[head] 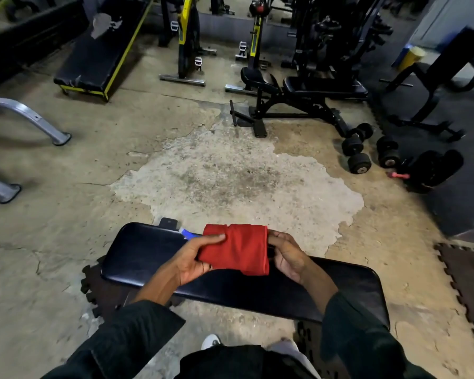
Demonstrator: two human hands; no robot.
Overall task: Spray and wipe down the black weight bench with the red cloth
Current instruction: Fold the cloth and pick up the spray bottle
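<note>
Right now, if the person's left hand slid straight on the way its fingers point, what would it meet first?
The left hand points rightward along the red cloth it already grips; beyond that, probably the right hand holding the cloth's other end.

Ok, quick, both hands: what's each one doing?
Left hand: grips the folded red cloth.
Right hand: holds the cloth's other end.
</note>
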